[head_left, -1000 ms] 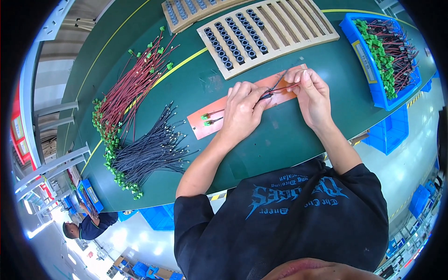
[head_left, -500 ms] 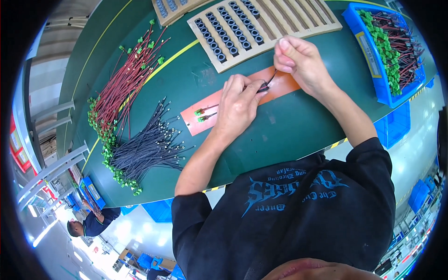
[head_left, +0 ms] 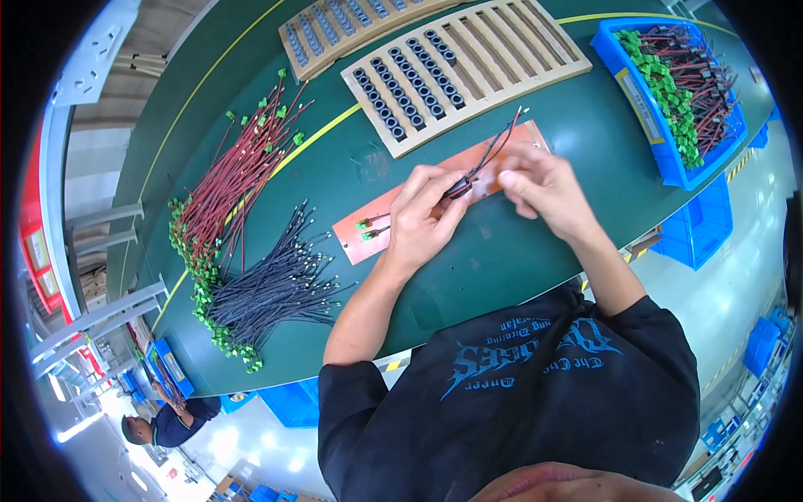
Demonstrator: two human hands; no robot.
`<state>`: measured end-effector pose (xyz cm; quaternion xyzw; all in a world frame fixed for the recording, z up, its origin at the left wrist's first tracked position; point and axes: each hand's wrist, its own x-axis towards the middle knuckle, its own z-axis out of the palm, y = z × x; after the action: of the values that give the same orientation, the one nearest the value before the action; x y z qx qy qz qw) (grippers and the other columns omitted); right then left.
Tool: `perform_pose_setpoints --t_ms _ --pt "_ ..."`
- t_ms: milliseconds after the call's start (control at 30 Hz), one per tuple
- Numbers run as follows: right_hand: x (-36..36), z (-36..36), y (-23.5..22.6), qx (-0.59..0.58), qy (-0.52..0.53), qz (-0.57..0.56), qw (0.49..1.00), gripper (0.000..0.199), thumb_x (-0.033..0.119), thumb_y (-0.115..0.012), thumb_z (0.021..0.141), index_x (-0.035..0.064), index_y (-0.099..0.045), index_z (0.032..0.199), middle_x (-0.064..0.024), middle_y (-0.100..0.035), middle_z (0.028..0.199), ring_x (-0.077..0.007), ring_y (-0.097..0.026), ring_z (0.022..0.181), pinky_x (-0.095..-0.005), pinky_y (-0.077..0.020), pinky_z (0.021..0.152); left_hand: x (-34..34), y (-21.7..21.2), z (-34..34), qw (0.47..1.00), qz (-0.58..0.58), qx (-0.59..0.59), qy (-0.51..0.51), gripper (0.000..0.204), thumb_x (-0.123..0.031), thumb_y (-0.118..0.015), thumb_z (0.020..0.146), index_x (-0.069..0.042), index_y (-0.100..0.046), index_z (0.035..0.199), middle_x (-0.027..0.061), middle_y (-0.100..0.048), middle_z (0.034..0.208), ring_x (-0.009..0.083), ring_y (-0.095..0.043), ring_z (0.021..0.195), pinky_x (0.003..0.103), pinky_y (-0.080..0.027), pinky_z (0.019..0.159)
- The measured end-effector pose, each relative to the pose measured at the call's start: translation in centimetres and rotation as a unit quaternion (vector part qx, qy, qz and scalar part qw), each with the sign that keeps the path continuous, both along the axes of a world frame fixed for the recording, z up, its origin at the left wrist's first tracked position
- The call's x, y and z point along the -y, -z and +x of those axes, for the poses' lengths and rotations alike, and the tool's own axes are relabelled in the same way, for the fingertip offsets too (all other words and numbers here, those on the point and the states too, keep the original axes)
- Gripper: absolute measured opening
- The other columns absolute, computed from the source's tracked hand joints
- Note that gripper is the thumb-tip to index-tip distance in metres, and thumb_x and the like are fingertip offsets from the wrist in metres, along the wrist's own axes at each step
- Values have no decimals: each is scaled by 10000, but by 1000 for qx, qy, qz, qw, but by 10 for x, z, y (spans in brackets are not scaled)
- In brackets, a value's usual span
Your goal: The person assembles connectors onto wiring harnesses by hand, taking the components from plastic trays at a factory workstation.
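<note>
My left hand is closed around a small black cylindrical connector housing, above an orange-pink strip on the bench. Thin red and black wires come out of the housing, their free ends pointing up and right. Beyond the other side of that hand, two green terminal pieces on dark leads lie over the strip. My right hand is just right of the housing, its thumb and fingers apart and partly blurred, with nothing visible in them.
Bundles of red wires and black wires with green ends lie at left. A wooden rack holds rows of black housings; another rack stands behind it. At right is a blue bin of wired pieces. A person is at far left.
My right hand has come off the wire it was pinching and dropped lower right. The wires now stand free above the housing, which shows more in my left hand. The whole view has shifted slightly.
</note>
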<state>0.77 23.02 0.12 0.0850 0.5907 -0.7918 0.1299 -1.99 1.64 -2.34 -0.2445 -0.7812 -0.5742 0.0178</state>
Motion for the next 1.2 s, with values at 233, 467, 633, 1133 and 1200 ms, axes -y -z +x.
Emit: perform_pose_setpoints --t_ms 233,467,633,1133,1200 --pt "22 -18 5 -82 -20 -41 996 265 216 -581 1043 -20 -692 1086 -30 -654 838 -58 -557 653 -212 -468 589 8 -17 0 998 -32 37 37 250 -96 -666 958 33 -674 1172 130 -628 1019 224 -624 901 325 -517 797" --pt "17 -30 7 -110 133 -152 973 251 159 -600 1026 -57 -697 1108 -99 -702 956 -100 -609 718 -244 -527 650 15 -11 -2 970 -12 236 63 304 -130 -584 1023 32 -625 1276 72 -711 996 136 -653 932 287 -509 889" --pt "15 -33 12 -109 171 -99 974 262 166 -621 1013 -70 -695 1099 -118 -714 962 -110 -606 721 -255 -504 643 11 -15 -6 979 -53 191 48 298 -133 -591 1021 49 -639 1253 71 -709 950 137 -651 905 282 -513 871" --pt "4 -38 14 -114 150 -96 977 280 194 -605 1025 -54 -686 1129 -100 -716 977 -106 -652 782 -246 -535 687 77 -51 -37 951 -202 197 125 317 -165 -534 1041 -28 -633 1309 103 -742 964 168 -680 918 316 -533 883" --pt "3 -41 14 -129 163 -92 974 288 197 -608 1025 -61 -684 1127 -106 -715 973 -109 -648 778 -248 -531 685 91 -53 -42 951 -212 196 113 323 -181 -519 1040 -33 -633 1304 116 -747 984 212 -700 927 336 -540 876"
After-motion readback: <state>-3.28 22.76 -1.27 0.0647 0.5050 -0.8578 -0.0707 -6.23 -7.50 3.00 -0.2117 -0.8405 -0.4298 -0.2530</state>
